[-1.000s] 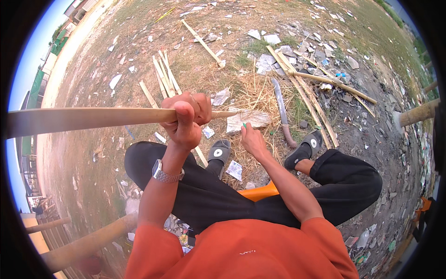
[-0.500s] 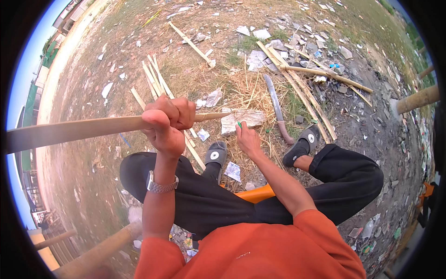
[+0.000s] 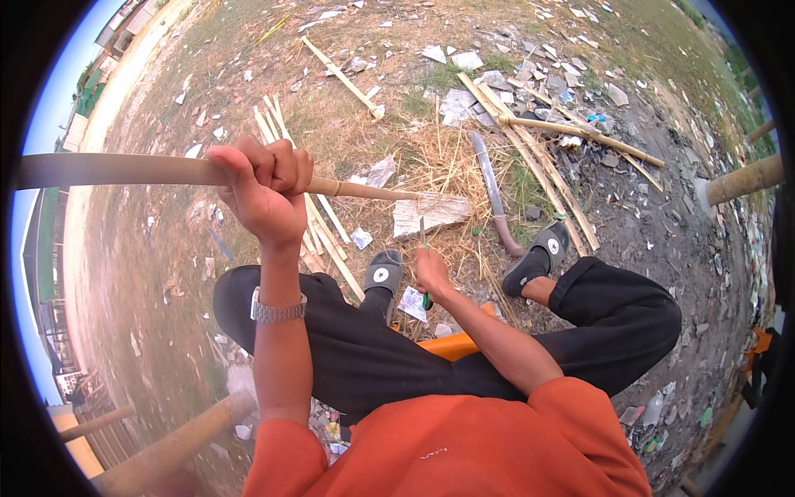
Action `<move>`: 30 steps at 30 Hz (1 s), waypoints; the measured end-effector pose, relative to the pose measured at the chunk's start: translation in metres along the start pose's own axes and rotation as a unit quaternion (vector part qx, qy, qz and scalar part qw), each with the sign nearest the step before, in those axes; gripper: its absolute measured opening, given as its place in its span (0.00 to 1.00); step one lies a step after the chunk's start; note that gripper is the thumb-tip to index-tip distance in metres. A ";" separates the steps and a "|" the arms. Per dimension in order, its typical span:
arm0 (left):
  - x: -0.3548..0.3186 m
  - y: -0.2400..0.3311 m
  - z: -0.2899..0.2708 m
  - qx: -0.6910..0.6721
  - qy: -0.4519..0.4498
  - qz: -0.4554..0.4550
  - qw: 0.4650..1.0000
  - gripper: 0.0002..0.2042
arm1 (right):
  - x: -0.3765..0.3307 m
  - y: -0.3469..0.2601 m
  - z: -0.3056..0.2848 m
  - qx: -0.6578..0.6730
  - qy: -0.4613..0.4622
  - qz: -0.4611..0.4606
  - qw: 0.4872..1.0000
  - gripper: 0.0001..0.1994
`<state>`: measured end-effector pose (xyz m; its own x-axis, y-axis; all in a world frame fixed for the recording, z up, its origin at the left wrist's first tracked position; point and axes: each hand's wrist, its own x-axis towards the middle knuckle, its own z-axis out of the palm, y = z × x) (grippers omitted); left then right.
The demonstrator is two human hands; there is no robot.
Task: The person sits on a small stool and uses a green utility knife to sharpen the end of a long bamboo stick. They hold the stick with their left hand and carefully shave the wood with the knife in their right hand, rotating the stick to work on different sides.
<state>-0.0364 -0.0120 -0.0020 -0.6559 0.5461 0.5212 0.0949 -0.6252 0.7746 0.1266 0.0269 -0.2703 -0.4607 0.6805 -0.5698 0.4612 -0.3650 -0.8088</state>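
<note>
My left hand (image 3: pixel 265 186) is wrapped round a long bamboo strip (image 3: pixel 124 170), which runs out past the left edge of view. The strip's thin right end rests on a pale, scarred chopping block (image 3: pixel 431 215) lying on straw. In my right hand (image 3: pixel 432 273) is a small knife (image 3: pixel 422 230) with a green handle. Its blade points away from me, just at the block's near edge and apart from the strip. A machete (image 3: pixel 487 174) with a curved brown handle lies on the ground right of the block.
Split bamboo strips (image 3: pixel 331 240) lie beyond my left knee. More long strips (image 3: pixel 538 166) and a bamboo pole (image 3: pixel 571 128) lie to the right. Straw shavings, broken tiles and litter cover the ground. My feet in grey slides (image 3: pixel 383 272) flank the block; an orange seat (image 3: pixel 451 346) shows beneath me.
My left hand has moved left and up along with the strip, whose outer end has risen. My right hand has drawn back toward me, bringing the knife blade off the strip into plain view.
</note>
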 end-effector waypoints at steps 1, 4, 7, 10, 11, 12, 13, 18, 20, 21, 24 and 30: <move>-0.001 0.000 -0.001 -0.012 -0.005 0.001 1.000 0.27 | -0.010 0.003 -0.001 -0.046 0.015 -0.110 0.993 0.20; -0.003 0.001 0.000 -0.035 -0.028 -0.009 0.999 0.27 | -0.049 -0.043 -0.006 -0.015 0.003 -0.283 0.959 0.15; -0.005 0.002 0.006 -0.039 -0.053 -0.022 0.998 0.27 | -0.084 -0.114 -0.009 0.012 -0.032 -0.341 0.939 0.12; -0.016 0.006 0.012 -0.032 -0.020 -0.001 0.999 0.27 | -0.111 -0.153 -0.017 -0.064 -0.067 -0.317 0.944 0.12; -0.024 0.009 0.014 -0.025 0.007 -0.002 1.000 0.26 | -0.113 -0.151 -0.019 -0.095 -0.067 -0.313 0.943 0.12; -0.030 0.008 0.016 -0.018 0.006 0.010 1.000 0.26 | -0.112 -0.152 -0.025 -0.134 -0.062 -0.313 0.938 0.12; -0.033 0.010 0.016 -0.019 -0.002 0.012 1.000 0.26 | -0.108 -0.144 -0.025 -0.202 -0.050 -0.301 0.931 0.11; -0.041 0.008 0.021 0.000 -0.013 0.005 1.000 0.26 | -0.118 -0.153 -0.023 -0.142 -0.065 -0.352 0.923 0.11; -0.044 0.007 0.021 0.004 -0.039 0.012 0.999 0.26 | -0.116 -0.149 -0.015 -0.142 -0.055 -0.337 0.929 0.10; -0.045 0.006 0.017 0.002 -0.028 0.014 0.999 0.26 | -0.116 -0.152 -0.015 -0.143 -0.061 -0.338 0.928 0.10; -0.039 0.008 0.014 0.006 0.004 0.009 1.000 0.26 | -0.120 -0.162 -0.018 -0.139 -0.065 -0.348 0.925 0.10; -0.043 0.006 0.017 0.012 -0.025 0.012 1.000 0.26 | -0.115 -0.148 -0.015 -0.141 -0.051 -0.344 0.927 0.11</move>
<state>0.0052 -0.0296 -0.0134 -0.6144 0.5589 0.5569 0.1279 -0.6260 0.7693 0.1232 0.0125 -0.0832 -0.7821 0.6216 0.0437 0.2057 0.3236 -0.9236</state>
